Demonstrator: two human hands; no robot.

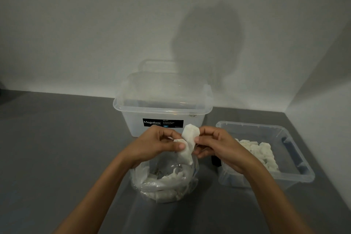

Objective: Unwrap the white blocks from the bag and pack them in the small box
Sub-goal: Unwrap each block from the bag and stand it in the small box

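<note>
A white block [190,132] is held up above the clear plastic bag [165,182], its white wrapper [187,153] hanging loose below it. My left hand [157,143] pinches the wrapper from the left. My right hand [214,142] grips the block and wrapper from the right. The bag lies on the grey table, open at the top, with wrapped white pieces inside. To the right stands the small clear box [296,159], which holds several unwrapped white blocks [260,152].
A large clear lidded storage box [163,104] labelled Megabox stands behind the bag, against the white wall. A small dark object [216,161] sits between the bag and the small box. The grey table [57,148] stretches to the left.
</note>
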